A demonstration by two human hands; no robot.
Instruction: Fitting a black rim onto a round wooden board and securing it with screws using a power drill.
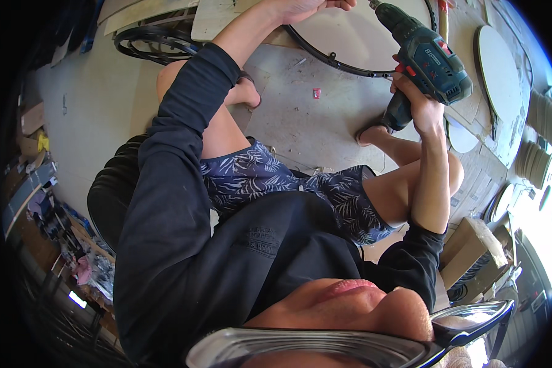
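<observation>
My right hand is wrapped round the handle of a dark teal cordless drill with red switches. The drill's chuck points up and to the left, towards my left hand. At the top edge my left hand is partly cut off by the frame. Its visible fingers are curled together close to the drill's tip, and what they hold, if anything, cannot be made out. Beneath both hands lies a round pale board with a black ring frame around its rim.
Black ring frames lie by my left knee. On the right stand another round pale board and a cardboard box. A small red packet lies on the floor between my feet. Mixed clutter fills the far left.
</observation>
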